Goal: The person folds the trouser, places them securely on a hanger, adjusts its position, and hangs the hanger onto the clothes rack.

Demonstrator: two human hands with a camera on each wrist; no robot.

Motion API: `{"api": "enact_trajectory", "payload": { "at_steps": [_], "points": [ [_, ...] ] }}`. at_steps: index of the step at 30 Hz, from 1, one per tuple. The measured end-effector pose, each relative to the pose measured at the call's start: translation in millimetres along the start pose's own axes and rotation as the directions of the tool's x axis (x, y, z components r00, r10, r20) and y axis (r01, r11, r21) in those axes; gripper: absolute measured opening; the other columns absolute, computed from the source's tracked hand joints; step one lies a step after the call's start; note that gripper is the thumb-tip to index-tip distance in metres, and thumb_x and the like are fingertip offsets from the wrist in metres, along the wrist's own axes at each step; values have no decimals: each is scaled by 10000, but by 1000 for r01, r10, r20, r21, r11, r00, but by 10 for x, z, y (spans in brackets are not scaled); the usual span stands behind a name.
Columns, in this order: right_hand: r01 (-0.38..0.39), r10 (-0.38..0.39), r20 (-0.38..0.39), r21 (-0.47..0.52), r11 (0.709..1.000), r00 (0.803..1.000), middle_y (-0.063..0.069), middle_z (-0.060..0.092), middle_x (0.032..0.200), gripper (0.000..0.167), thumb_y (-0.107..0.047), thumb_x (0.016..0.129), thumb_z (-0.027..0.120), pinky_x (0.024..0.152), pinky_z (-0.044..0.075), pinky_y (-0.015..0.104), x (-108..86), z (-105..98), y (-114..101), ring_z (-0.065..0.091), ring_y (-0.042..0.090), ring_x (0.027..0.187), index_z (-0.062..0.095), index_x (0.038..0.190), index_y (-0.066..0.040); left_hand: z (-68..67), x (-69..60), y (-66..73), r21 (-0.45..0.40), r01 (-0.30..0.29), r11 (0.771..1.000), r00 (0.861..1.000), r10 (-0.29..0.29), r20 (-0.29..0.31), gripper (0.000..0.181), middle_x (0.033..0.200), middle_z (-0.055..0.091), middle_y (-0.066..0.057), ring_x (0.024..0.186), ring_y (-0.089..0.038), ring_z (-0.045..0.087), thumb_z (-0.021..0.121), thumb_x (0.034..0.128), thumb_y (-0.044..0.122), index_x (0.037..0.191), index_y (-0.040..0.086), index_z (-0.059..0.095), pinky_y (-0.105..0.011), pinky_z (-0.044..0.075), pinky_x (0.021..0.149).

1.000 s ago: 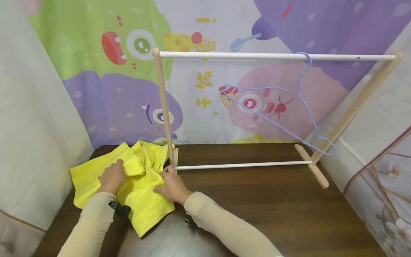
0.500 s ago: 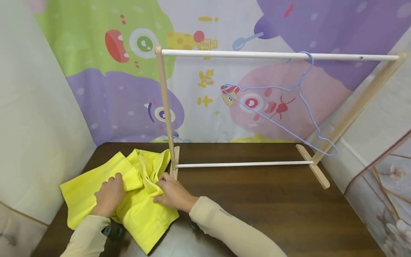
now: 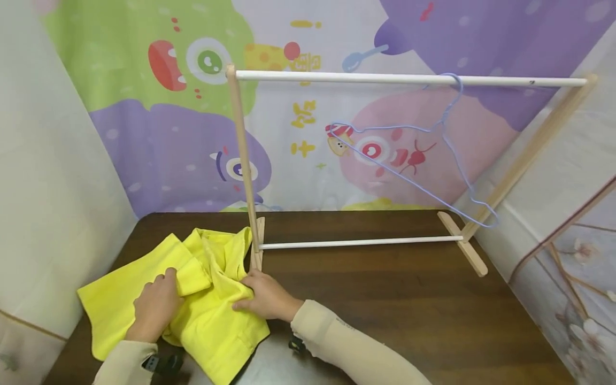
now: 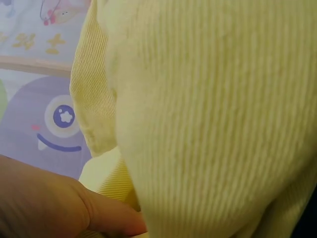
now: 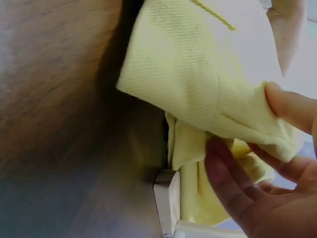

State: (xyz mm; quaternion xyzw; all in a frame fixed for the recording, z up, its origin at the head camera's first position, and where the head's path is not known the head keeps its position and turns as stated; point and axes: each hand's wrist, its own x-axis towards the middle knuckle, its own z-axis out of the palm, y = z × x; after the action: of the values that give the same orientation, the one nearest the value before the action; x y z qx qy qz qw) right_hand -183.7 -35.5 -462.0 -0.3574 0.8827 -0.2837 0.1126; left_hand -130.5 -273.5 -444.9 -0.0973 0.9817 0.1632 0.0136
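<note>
A pair of bright yellow shorts (image 3: 216, 321) in ribbed cloth lies bunched at the left of the table, one leg spread left and the other toward the front edge. My left hand (image 3: 156, 305) grips the folded cloth near its middle. In the left wrist view the cloth (image 4: 213, 109) fills most of the picture and covers all but one digit of the left hand (image 4: 64, 206). My right hand (image 3: 269, 297) pinches the right edge. The right wrist view has the thumb of the right hand (image 5: 277, 198) on top of the cloth, with fingers underneath.
A wooden rack with a white top rail (image 3: 337, 78) and a low white rail (image 3: 361, 243) stands on the dark table (image 3: 385, 299). Its left foot (image 3: 257, 259) is just beside the shorts. A blue wire hanger (image 3: 392, 128) hangs from the top rail. Patterned curtains enclose the back and sides.
Both hands have drawn the shorts toward the front of the table. The left hand moved left and nearer, the right slightly right and nearer. Both kept their hold.
</note>
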Motion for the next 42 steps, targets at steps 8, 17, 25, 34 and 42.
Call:
{"api": "enact_trajectory", "payload": {
  "at_steps": [8, 17, 25, 34, 42],
  "points": [
    [254, -264, -113, -96, 962, 958, -30, 642, 955, 156, -264, 901, 706, 722, 410, 73, -74, 13, -84, 547, 20, 800, 735, 972, -128, -18, -130, -31, -4, -49, 999, 996, 49, -72, 382, 866, 634, -306, 667, -432, 592, 537, 845, 45, 1196, -102, 506, -534, 466, 535],
    [416, -419, -201, -60, 907, 885, 21, 697, 980, 168, -188, 884, 726, 779, 429, 40, -158, -54, -164, 611, 62, 821, 748, 1008, -76, -164, -267, -90, -38, -54, 998, 985, 47, -169, 326, 845, 659, -305, 642, -427, 610, 569, 791, -1, 1110, -52, 613, -534, 456, 527],
    [499, -484, -293, -26, 866, 825, 52, 728, 1039, 167, -144, 867, 738, 897, 467, 75, -362, -193, -210, 693, 127, 974, 753, 1009, -57, -322, -362, -90, -66, -54, 996, 994, 48, -95, 402, 972, 677, -294, 711, -424, 624, 565, 787, 9, 1186, 7, 617, -494, 446, 567],
    [458, -399, -328, 122, 881, 856, 91, 711, 1097, 175, -103, 866, 730, 879, 508, 126, -596, -418, -76, 681, 169, 1032, 748, 1026, -37, -353, -401, 153, -90, -128, 988, 984, 116, -132, 350, 994, 695, -267, 739, -422, 643, 637, 813, 45, 1161, 20, 642, -503, 461, 595],
    [351, -278, -292, 235, 907, 915, 88, 706, 1113, 191, -111, 849, 750, 818, 546, 171, -744, -549, 163, 685, 156, 1005, 746, 1022, -32, -284, -470, 334, -147, -108, 983, 992, 96, -86, 363, 815, 700, -210, 517, -208, 489, 661, 842, 67, 1199, 24, 606, -331, 371, 503]
  ]
}}
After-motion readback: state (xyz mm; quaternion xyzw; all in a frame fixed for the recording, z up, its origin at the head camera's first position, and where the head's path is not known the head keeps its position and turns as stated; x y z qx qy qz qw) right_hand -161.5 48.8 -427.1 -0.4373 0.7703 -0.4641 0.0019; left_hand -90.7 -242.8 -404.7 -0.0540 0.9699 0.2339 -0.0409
